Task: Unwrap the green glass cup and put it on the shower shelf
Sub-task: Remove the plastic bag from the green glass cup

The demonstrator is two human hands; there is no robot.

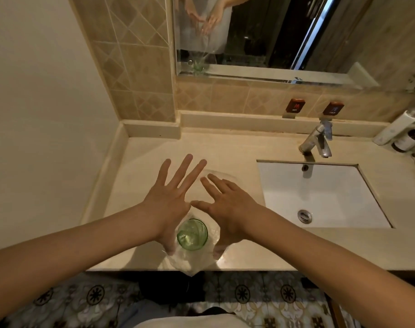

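Two hands hover spread above the beige stone worktop (237,147), the left hand (171,197) and right hand (227,207) both with fingers straight and apart, gripping nothing. Between their wrists stands the round green glass cup (192,235), upright near the worktop's front edge, left of the white rectangular sink (320,192). It sits inside a clear crinkled plastic wrap (187,263) that spills over the edge. The glass is likely rigid, smooth and breakable, and the film slippery, so a firm hold around the cup's side wall seems wisest while the thin, light wrap peels away. Its rim looks ribbed and translucent.
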